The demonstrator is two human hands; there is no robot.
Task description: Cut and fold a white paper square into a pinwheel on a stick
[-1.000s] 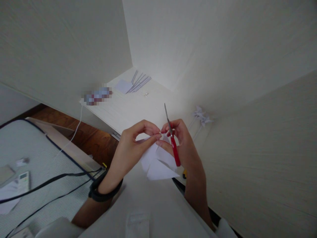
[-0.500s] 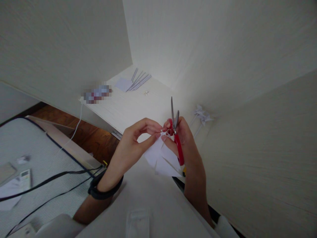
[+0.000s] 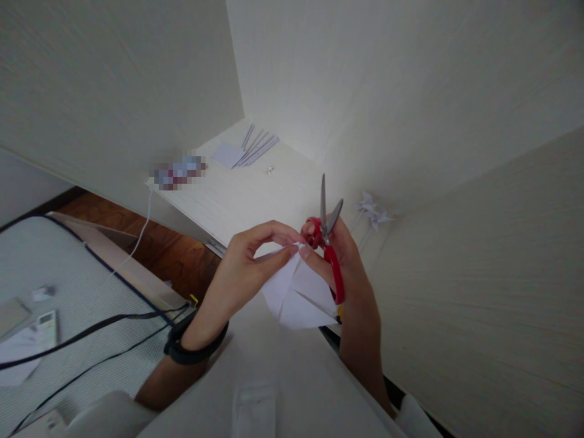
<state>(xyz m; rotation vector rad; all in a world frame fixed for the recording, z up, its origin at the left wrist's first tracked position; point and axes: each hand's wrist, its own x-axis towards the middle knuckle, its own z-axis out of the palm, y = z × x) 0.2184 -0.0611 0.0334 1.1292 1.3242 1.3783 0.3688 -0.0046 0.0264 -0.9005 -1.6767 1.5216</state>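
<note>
My left hand [image 3: 255, 258] pinches the top edge of a white sheet of paper [image 3: 292, 304] between thumb and fingers. The paper has slits cut into it and hangs below both hands. My right hand [image 3: 340, 252] pinches the same edge beside the left fingertips. Hooked on the right fingers are red-handled scissors [image 3: 334, 271], their blades parted and pointing away from me. The fingertips cover the spot where the paper is gathered.
On the white desk [image 3: 274, 201] lie several thin sticks [image 3: 258, 149], a white paper square [image 3: 227, 154] and small pieces [image 3: 270, 171]. Paper pinwheels [image 3: 375, 213] stand at the right wall. A pixelated object [image 3: 180, 172] sits at the left edge. A remote control [image 3: 47, 330] rests on the bed [image 3: 114, 322].
The scissors have tilted rightward in my right hand, and their blades look wider apart. Beneath my fingers the paper has shifted slightly, while both hands keep hold of its edge.
</note>
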